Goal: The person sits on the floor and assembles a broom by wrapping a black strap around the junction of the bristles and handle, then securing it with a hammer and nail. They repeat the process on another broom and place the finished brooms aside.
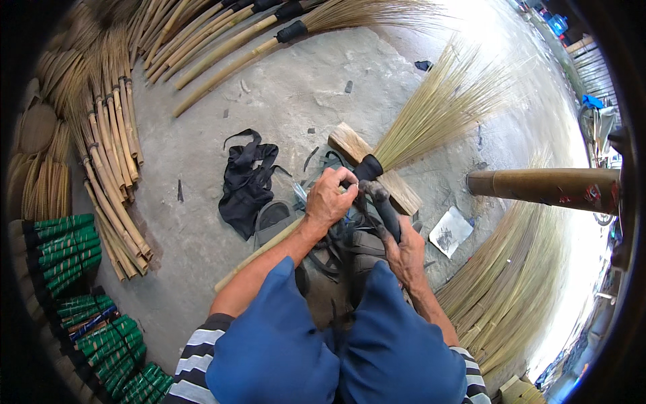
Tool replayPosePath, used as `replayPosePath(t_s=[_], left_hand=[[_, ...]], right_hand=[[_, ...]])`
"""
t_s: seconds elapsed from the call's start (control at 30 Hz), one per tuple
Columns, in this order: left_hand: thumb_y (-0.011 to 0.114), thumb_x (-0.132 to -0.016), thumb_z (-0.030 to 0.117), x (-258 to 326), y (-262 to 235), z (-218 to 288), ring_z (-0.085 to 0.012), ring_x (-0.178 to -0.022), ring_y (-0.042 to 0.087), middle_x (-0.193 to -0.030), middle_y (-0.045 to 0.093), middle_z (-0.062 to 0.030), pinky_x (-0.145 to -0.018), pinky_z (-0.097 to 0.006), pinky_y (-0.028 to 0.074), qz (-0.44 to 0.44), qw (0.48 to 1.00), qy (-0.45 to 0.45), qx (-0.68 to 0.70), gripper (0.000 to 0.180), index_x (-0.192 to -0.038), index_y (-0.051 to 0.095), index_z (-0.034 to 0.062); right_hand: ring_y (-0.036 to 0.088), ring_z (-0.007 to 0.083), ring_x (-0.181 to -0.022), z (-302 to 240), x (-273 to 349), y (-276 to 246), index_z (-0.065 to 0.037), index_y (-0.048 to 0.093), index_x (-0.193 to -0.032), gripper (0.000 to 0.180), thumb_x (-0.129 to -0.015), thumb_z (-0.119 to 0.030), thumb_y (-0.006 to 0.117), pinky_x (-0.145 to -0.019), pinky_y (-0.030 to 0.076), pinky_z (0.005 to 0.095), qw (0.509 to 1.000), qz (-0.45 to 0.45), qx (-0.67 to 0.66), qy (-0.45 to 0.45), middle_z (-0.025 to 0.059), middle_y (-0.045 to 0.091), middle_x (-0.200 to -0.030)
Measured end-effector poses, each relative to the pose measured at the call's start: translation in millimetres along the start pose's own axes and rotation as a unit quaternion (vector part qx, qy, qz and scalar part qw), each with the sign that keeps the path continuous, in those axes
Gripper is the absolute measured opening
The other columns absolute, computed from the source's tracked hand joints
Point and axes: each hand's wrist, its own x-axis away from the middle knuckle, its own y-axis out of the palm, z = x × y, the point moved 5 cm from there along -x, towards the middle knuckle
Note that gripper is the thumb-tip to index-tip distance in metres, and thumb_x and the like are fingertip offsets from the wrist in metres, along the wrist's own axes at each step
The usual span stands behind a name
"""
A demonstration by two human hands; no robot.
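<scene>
The grass broom (441,111) points to two o'clock, left hand (328,198) gripping it beside the black binding (368,167), right hand (406,254) unclear in its hold, and any slack could loosen that binding!

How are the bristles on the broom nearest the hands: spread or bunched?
Spread: the bristles fan out from the black wrap, widening toward their loose tips.
</scene>
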Motion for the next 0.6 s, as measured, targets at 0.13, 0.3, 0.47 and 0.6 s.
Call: replayPosePath(t_s=[0.13,0.3,0.47,0.6], left_hand=[[0.084,-0.093,0.026,2.0,-2.5,3.8,-0.0309,-0.085,0.067,-0.098,0.067,-0.0117,-0.077,-0.044,0.054,0.008,1.000,0.011,-0.005,0.023,-0.107,0.076,0.0099],[0.083,-0.094,0.026,2.0,-2.5,3.9,-0.0362,-0.092,0.070,-0.102,0.069,-0.0137,-0.079,-0.046,0.056,-0.001,1.000,0.002,-0.001,0.023,-0.110,0.076,0.0100],[0.083,-0.094,0.025,1.5,-1.8,2.5,-0.0352,-0.092,0.070,-0.102,0.070,-0.0140,-0.081,-0.047,0.056,-0.002,1.000,0.005,-0.002,0.022,-0.110,0.076,0.0106],[0.084,-0.095,0.028,2.5,-1.4,-1.8,-0.0325,-0.091,0.069,-0.101,0.069,-0.0129,-0.080,-0.045,0.056,-0.011,1.000,-0.006,0.009,0.026,-0.113,0.076,0.0109]], right_hand=[[0.073,0.0470,-0.091,-5.8,-16.7,6.0,-0.003,0.065,-0.122,0.029,-0.102,-0.018,0.079,-0.076,0.057,0.0501,0.997,0.001,0.054,-0.063,0.0227,0.071,-0.100],[0.072,0.0482,-0.090,-3.7,-19.4,7.3,-0.004,0.063,-0.121,0.028,-0.100,-0.015,0.079,-0.076,0.057,0.0521,0.995,0.000,0.086,-0.043,0.0234,0.071,-0.100],[0.073,0.0491,-0.093,-7.3,-22.3,2.5,-0.006,0.063,-0.124,0.030,-0.101,-0.016,0.078,-0.076,0.057,0.0541,0.991,-0.005,0.119,-0.068,0.0241,0.072,-0.102],[0.074,0.0491,-0.096,-0.5,-25.4,-2.0,-0.007,0.063,-0.124,0.028,-0.102,-0.018,0.077,-0.077,0.058,0.0553,0.988,-0.035,0.152,0.009,0.0239,0.073,-0.104]])
